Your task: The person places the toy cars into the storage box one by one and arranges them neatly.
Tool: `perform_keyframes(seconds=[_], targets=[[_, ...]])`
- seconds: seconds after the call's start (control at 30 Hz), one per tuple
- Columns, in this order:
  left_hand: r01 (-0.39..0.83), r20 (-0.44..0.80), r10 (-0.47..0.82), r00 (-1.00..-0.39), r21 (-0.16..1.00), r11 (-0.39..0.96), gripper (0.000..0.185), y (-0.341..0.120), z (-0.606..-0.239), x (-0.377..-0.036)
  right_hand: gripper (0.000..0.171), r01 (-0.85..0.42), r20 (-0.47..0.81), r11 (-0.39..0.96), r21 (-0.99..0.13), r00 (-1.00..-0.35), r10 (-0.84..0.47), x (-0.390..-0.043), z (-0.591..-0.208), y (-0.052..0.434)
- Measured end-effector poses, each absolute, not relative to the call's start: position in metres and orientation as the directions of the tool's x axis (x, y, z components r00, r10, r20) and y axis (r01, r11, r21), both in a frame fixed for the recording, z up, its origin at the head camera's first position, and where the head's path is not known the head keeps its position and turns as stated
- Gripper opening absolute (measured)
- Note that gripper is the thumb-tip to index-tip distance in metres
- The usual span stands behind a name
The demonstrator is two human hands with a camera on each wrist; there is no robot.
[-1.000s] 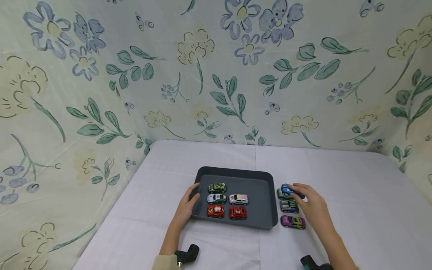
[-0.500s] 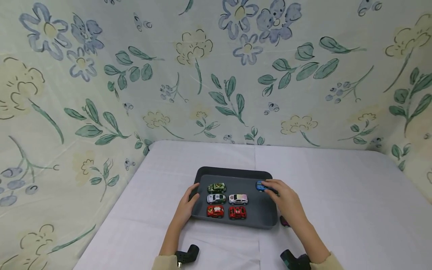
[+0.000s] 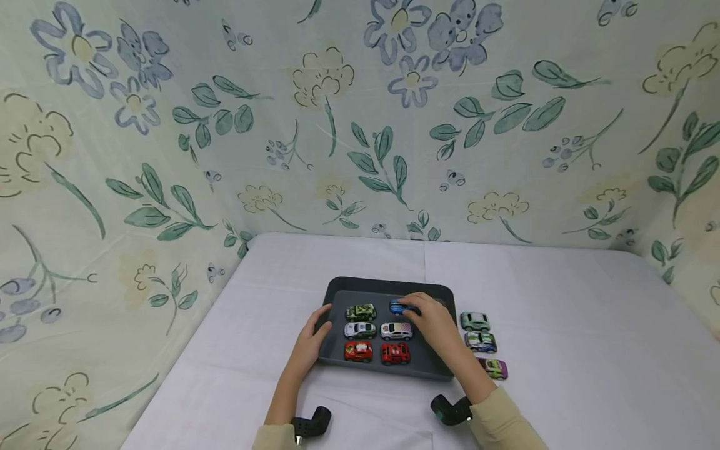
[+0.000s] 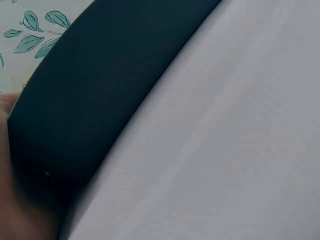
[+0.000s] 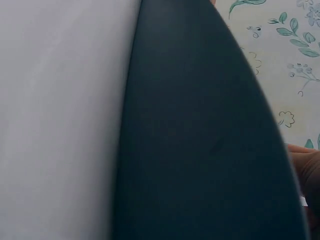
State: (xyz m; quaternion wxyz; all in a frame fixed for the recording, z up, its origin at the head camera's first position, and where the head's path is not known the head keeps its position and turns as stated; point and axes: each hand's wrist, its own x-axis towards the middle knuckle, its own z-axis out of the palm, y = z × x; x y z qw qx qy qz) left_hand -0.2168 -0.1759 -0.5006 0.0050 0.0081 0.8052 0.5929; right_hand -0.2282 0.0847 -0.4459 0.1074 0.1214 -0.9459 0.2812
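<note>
My right hand (image 3: pixel 433 319) pinches a blue toy car (image 3: pixel 396 306) over the upper middle of the dark grey tray (image 3: pixel 427 369); whether the car touches the tray floor I cannot tell. My left hand (image 3: pixel 308 340) grips the tray's left rim. Inside the tray a green camouflage car (image 3: pixel 360 312), a white-and-green car (image 3: pixel 360 330) and a red car (image 3: pixel 358 352) form the left column. Beside them stand a white car with a pink pattern (image 3: pixel 396 330) and another red car (image 3: pixel 395 354). Both wrist views mostly show the tray's dark outer wall, hiding the cars.
Right of the tray, a pale green car (image 3: pixel 475 321), a green-and-white striped car (image 3: pixel 480 342) and a purple-and-green car (image 3: pixel 495 369), partly behind the right arm, stand in a column. White cloth (image 3: pixel 574 312) covers the table. A floral curtain (image 3: pixel 394 125) hangs behind.
My right hand has carried the blue car leftward from beside the tray to a place above the pink-patterned car. My left hand stays at the rim.
</note>
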Motion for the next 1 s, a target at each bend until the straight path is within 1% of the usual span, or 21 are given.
perform_keyframes(seconds=[0.3, 0.47, 0.63, 1.0], targets=[[-0.005, -0.01, 0.015, -1.0, 0.954, 0.3, 0.04, -0.176, -0.499, -0.216, 0.024, -0.246, 0.146, 0.819, -0.519, -0.969, -0.199, -0.245, -0.458, 0.067], [-0.001, -0.006, 0.016, -1.0, 0.954, 0.299, 0.04, -0.176, -0.499, -0.216, 0.024, -0.248, 0.135, 0.822, -0.513, -0.969, -0.208, -0.25, -0.465, 0.065], [-0.001, -0.006, 0.018, -1.0, 0.956, 0.293, 0.04, -0.176, -0.499, -0.217, 0.024, -0.238, 0.123, 0.812, -0.533, -0.971, -0.204, -0.252, -0.467, 0.065], [0.001, -0.009, 0.035, -0.999, 0.96, 0.281, 0.041, -0.176, -0.492, -0.213, 0.027, -0.203, 0.111, 0.812, -0.547, -0.979, -0.17, -0.249, -0.46, 0.067]])
